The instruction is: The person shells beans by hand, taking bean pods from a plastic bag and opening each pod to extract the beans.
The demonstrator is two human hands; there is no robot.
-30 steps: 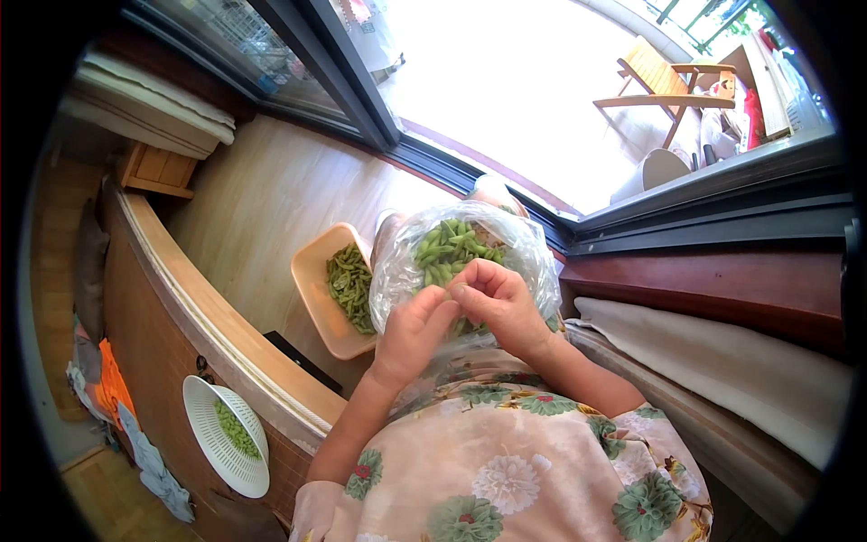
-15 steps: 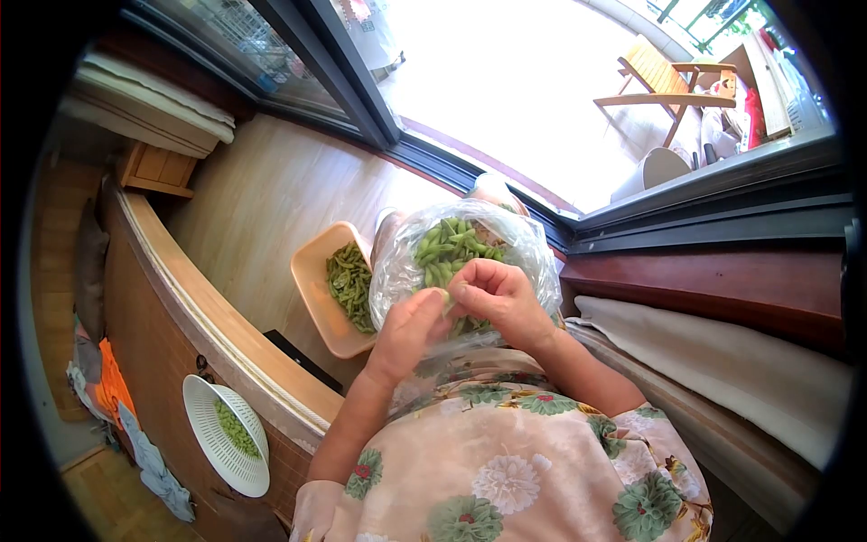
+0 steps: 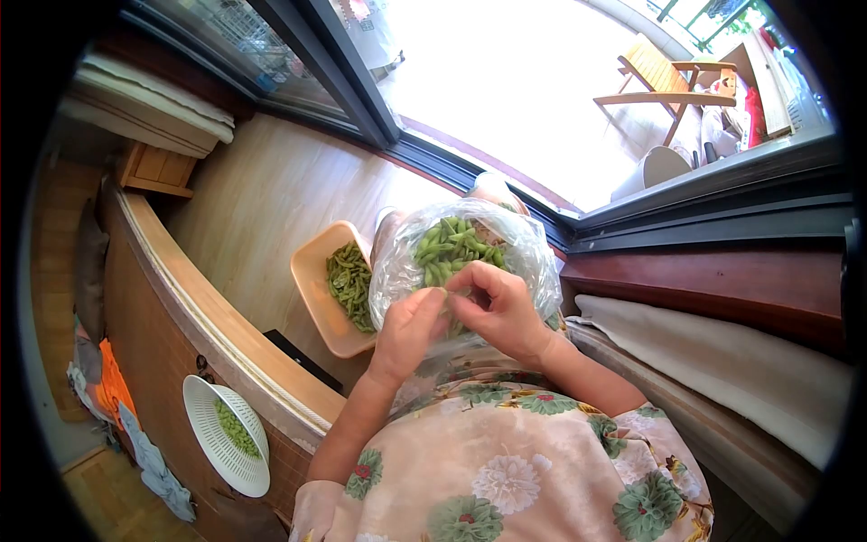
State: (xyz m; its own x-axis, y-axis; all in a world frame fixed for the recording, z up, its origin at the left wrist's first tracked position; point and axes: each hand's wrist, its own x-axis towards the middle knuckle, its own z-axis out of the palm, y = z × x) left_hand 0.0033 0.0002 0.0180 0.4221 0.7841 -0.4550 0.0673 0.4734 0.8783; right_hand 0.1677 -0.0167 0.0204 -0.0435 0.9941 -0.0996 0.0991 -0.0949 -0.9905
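Note:
Both hands meet over a clear plastic bag (image 3: pixel 390 262) that lies open on the lap. Inside the bag are plump green edamame pods (image 3: pixel 442 248). My left hand (image 3: pixel 408 334) is closed, thumb uppermost, around an edamame pod of which only a small pale-green bit (image 3: pixel 443 310) shows. Close beside it, my right hand (image 3: pixel 501 314) pinches thumb and index finger together at that pod; its fingertips almost touch the left thumb. The fingers hide most of the pod.
A peach plastic basin (image 3: pixel 312 303) with darker green pods (image 3: pixel 349 285) stands on the floor to the left. On the wooden bench, a white colander (image 3: pixel 200 429) holds shelled green beans (image 3: pixel 237 428). A sliding door frame (image 3: pixel 361 99) and a folding wooden chair (image 3: pixel 655 72) are ahead.
My right hand has shifted slightly, its index finger now more arched and apart from the left thumb. The left hand stays nearly in place; the bag and containers look unchanged.

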